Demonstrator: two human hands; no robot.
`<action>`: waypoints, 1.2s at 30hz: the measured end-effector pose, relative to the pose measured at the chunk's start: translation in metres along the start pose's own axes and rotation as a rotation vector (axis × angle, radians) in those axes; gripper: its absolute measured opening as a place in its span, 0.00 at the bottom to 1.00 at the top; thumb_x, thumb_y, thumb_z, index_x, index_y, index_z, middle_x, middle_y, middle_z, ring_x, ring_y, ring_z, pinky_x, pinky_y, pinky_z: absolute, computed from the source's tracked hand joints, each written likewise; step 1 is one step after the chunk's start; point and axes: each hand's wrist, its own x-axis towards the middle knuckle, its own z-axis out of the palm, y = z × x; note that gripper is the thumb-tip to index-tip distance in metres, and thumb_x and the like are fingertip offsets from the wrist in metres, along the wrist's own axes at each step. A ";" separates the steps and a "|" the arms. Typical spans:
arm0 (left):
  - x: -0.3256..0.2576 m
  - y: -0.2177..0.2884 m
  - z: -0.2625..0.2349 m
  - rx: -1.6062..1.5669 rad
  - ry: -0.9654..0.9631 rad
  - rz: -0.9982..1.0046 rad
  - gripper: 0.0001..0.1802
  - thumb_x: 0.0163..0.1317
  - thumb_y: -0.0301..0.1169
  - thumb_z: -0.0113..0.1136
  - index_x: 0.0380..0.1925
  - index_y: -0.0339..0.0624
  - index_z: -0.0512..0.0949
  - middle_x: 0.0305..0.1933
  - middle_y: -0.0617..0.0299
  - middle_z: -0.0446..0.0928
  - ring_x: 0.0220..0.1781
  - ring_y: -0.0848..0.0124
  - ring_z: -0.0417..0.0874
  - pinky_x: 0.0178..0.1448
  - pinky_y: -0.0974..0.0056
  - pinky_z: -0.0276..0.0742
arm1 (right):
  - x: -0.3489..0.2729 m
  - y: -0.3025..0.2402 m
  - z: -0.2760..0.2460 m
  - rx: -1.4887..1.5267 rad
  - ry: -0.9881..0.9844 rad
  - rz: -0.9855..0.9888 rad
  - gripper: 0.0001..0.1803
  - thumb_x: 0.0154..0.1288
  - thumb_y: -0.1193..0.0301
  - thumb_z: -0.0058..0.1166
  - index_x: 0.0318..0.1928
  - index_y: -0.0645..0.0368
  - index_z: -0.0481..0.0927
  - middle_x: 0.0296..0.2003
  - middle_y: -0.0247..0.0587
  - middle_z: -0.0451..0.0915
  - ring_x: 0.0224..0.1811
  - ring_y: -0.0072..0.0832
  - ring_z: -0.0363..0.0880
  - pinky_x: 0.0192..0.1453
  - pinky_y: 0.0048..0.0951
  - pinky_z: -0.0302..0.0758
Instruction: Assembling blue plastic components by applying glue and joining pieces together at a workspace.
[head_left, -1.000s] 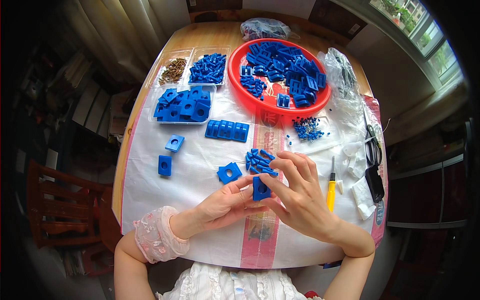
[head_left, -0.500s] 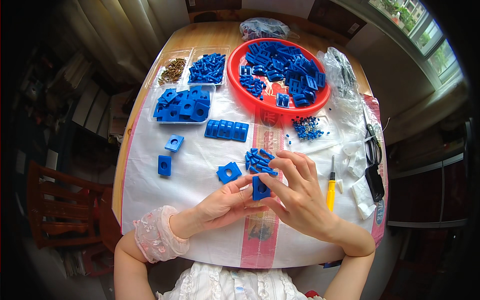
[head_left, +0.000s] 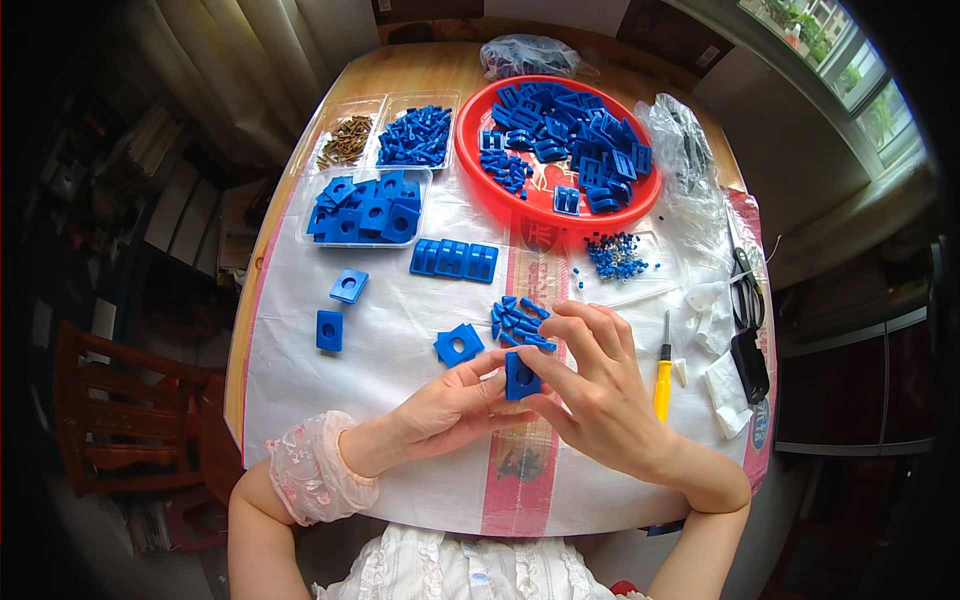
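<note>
Between my two hands, above the near part of the table, is a blue plastic plate with a round hole (head_left: 521, 377). My left hand (head_left: 458, 405) grips its left edge between thumb and fingers. From the other side my right hand (head_left: 597, 388) pinches it, index finger near the top and thumb near the lower corner. Just beyond my hands lie a small heap of slim blue plastic pieces (head_left: 518, 322) and a pair of overlapping blue holed plates (head_left: 459, 344). Farther left, two more blue holed plates (head_left: 348, 286) (head_left: 329, 330) rest on the sheet.
A red round tray (head_left: 470, 165) of blue parts stands at the back. Clear boxes (head_left: 425, 205) at left hold plates, blue pieces and brass-coloured screws (head_left: 346, 141). Blue blocks (head_left: 453, 260) stand in a row. To the right lie small blue bits (head_left: 617, 257), a yellow screwdriver (head_left: 662, 385) and scissors (head_left: 745, 290).
</note>
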 end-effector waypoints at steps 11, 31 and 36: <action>0.000 0.000 0.000 -0.001 -0.012 0.007 0.26 0.73 0.36 0.48 0.68 0.52 0.57 0.64 0.64 0.69 0.67 0.61 0.70 0.72 0.48 0.62 | 0.001 0.000 0.002 0.004 0.011 -0.007 0.24 0.42 0.73 0.67 0.45 0.55 0.80 0.49 0.42 0.72 0.62 0.44 0.65 0.62 0.48 0.61; -0.001 0.000 -0.001 0.011 -0.022 0.006 0.26 0.73 0.36 0.48 0.68 0.53 0.57 0.64 0.65 0.69 0.66 0.62 0.71 0.72 0.49 0.64 | 0.000 -0.001 0.001 0.014 0.014 -0.010 0.24 0.41 0.72 0.68 0.45 0.55 0.80 0.49 0.42 0.72 0.61 0.44 0.66 0.63 0.48 0.61; -0.001 0.000 -0.001 0.020 -0.019 0.000 0.26 0.73 0.36 0.49 0.68 0.53 0.57 0.65 0.64 0.68 0.66 0.62 0.71 0.72 0.49 0.64 | 0.000 -0.001 0.001 0.018 0.012 -0.009 0.24 0.41 0.73 0.68 0.45 0.55 0.80 0.48 0.42 0.72 0.61 0.44 0.66 0.62 0.48 0.61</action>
